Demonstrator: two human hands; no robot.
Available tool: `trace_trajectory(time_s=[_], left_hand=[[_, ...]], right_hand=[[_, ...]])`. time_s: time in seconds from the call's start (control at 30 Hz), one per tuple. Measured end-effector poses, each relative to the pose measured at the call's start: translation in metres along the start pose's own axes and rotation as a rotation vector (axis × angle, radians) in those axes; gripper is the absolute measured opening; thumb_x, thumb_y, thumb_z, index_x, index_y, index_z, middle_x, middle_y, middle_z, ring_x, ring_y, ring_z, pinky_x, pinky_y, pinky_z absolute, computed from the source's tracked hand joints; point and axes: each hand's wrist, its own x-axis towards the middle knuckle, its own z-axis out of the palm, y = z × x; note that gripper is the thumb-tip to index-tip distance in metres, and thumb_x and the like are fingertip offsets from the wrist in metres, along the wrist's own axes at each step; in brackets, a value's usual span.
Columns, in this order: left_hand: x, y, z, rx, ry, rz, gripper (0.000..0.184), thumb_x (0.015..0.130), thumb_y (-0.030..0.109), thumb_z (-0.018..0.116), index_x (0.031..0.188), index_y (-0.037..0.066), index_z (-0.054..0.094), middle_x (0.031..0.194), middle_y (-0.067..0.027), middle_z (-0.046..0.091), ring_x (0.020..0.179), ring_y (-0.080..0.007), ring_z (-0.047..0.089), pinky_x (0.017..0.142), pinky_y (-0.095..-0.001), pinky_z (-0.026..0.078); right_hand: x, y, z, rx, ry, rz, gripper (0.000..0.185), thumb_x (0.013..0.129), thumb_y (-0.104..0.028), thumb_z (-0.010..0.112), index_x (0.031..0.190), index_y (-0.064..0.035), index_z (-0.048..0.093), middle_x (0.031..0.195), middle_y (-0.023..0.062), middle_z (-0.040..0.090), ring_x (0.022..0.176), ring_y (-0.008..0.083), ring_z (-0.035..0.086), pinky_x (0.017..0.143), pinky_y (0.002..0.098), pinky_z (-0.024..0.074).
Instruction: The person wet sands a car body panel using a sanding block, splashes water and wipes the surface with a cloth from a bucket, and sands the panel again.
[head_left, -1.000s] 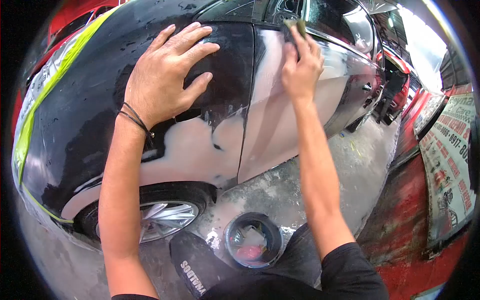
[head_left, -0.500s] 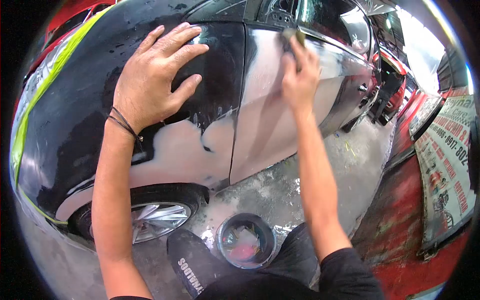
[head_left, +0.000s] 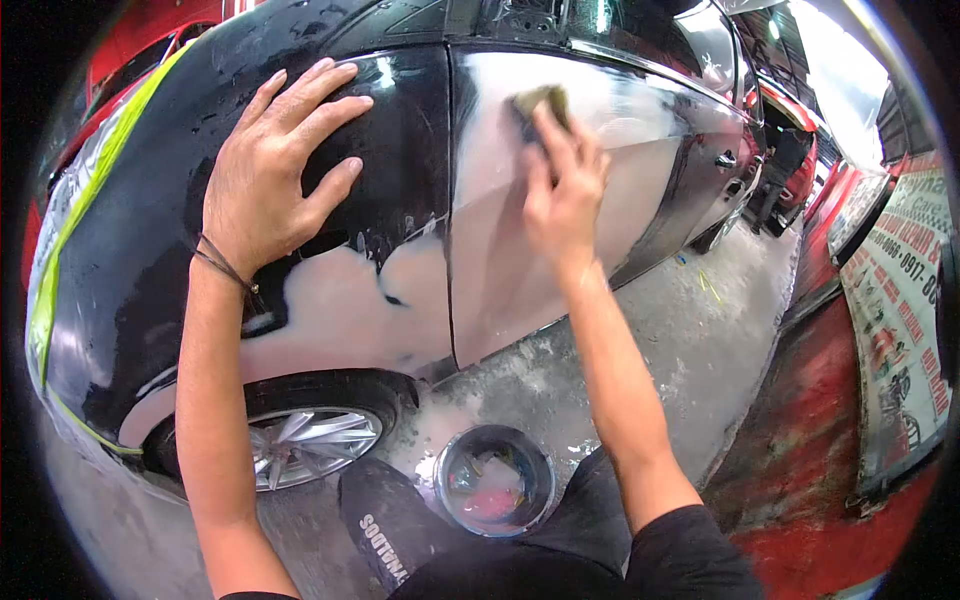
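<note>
My left hand [head_left: 275,165] rests with spread fingers on the black front fender [head_left: 405,120] of a car. My right hand [head_left: 570,200] grips a small dark and olive-brown sanding block [head_left: 527,108], slightly blurred. The block lies against the upper part of the front door [head_left: 520,230], whose surface is coated in pale pinkish-grey primer and looks wet. Similar primer patches [head_left: 345,300] cover the lower fender above the wheel [head_left: 315,440]. My right fingers partly hide the block.
A dark bucket [head_left: 548,480] with cloudy water and a pink item stands between my legs on the wet concrete floor [head_left: 640,350]. Green masking tape [head_left: 75,220] edges the car's front. A printed banner [head_left: 900,300] is at right. Another person [head_left: 785,165] stands farther back.
My right hand has moved the sanding block left and slightly down across the door. The view has shifted a little; my left hand remains on the fender.
</note>
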Motion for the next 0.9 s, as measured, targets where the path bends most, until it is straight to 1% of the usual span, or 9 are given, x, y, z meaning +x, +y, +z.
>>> trace_trajectory(time_s=[0.07,0.17,0.23,0.3,0.4,0.5,0.6,0.83,0.9], left_hand=[[0.001,0.002,0.0,0.009,-0.009,0.009,0.053,0.096,0.019,0.079,0.149,0.016,0.071,0.169,-0.0095,0.06,0.162,-0.0315,0.049,0.138,-0.0532,0.031],[0.001,0.0,-0.001,0.027,-0.032,0.019,0.053,0.097,0.019,0.077,0.15,0.015,0.07,0.168,-0.0102,0.06,0.162,-0.0325,0.049,0.138,-0.0533,0.031],[0.006,0.002,-0.002,0.032,-0.042,0.031,0.053,0.099,0.02,0.076,0.151,0.013,0.07,0.168,-0.0108,0.06,0.162,-0.033,0.049,0.137,-0.0533,0.032],[0.005,0.004,-0.002,0.049,-0.04,0.017,0.051,0.102,0.022,0.075,0.152,0.012,0.069,0.168,-0.0114,0.061,0.162,-0.0335,0.049,0.137,-0.0532,0.032],[0.007,0.011,0.0,0.154,-0.066,0.017,0.058,0.108,0.032,0.07,0.161,0.011,0.06,0.171,-0.0132,0.056,0.164,-0.0328,0.046,0.138,-0.0524,0.029],[0.007,0.021,0.019,0.383,-0.129,0.001,0.077,0.113,0.05,0.058,0.175,0.008,0.04,0.184,-0.0146,0.035,0.173,-0.0315,0.028,0.141,-0.0538,0.015],[0.03,0.048,0.047,0.38,-0.097,0.016,0.083,0.114,0.051,0.056,0.176,0.002,0.034,0.185,-0.0186,0.032,0.174,-0.0348,0.024,0.141,-0.0561,0.013],[0.152,0.164,0.169,0.518,-0.067,-0.061,0.091,0.115,0.066,0.043,0.175,-0.002,0.035,0.185,-0.0214,0.029,0.173,-0.0369,0.024,0.141,-0.055,0.016],[0.189,0.187,0.228,0.375,0.118,0.016,0.083,0.107,0.053,0.062,0.168,-0.002,0.048,0.179,-0.0256,0.041,0.169,-0.0406,0.033,0.139,-0.0575,0.021]], right_hand=[[-0.021,-0.007,-0.015,0.021,-0.075,-0.014,0.054,0.099,-0.015,0.077,0.152,-0.0252,0.073,0.152,0.0147,0.067,0.135,0.0433,0.061,0.12,0.0572,0.0411],[0.023,0.05,-0.004,-0.019,-0.031,0.028,0.052,0.101,-0.019,0.075,0.152,-0.0281,0.073,0.152,0.0144,0.067,0.135,0.0441,0.061,0.12,0.0585,0.0422],[0.058,0.081,0.005,-0.09,0.009,0.167,0.048,0.104,-0.023,0.073,0.152,-0.0309,0.073,0.153,0.0139,0.066,0.133,0.0445,0.062,0.119,0.0595,0.0439],[0.061,0.075,0.003,-0.032,0.047,0.234,0.044,0.109,-0.026,0.069,0.152,-0.0211,0.072,0.149,0.0179,0.068,0.133,0.0447,0.063,0.119,0.0568,0.045],[0.0,0.024,-0.032,0.211,0.101,0.318,0.045,0.11,-0.021,0.067,0.153,-0.008,0.069,0.146,0.0236,0.07,0.139,0.043,0.062,0.122,0.0517,0.0437],[-0.127,-0.029,-0.075,0.304,-0.046,0.33,0.052,0.105,-0.007,0.07,0.156,-0.0096,0.068,0.153,0.0214,0.066,0.14,0.0415,0.06,0.122,0.0496,0.0451],[-0.235,-0.057,-0.099,0.36,-0.239,0.454,0.048,0.102,-0.006,0.074,0.149,-0.0106,0.073,0.156,0.0171,0.065,0.131,0.0396,0.061,0.116,0.049,0.0471],[-0.316,-0.085,-0.138,0.428,-0.395,0.643,0.048,0.099,-0.007,0.076,0.147,-0.0123,0.074,0.156,0.017,0.065,0.133,0.0412,0.059,0.113,0.0509,0.0463],[-0.318,-0.089,-0.147,0.46,-0.432,0.645,0.05,0.099,-0.007,0.076,0.148,-0.0134,0.073,0.156,0.0168,0.064,0.133,0.0409,0.059,0.112,0.0517,0.0463]])
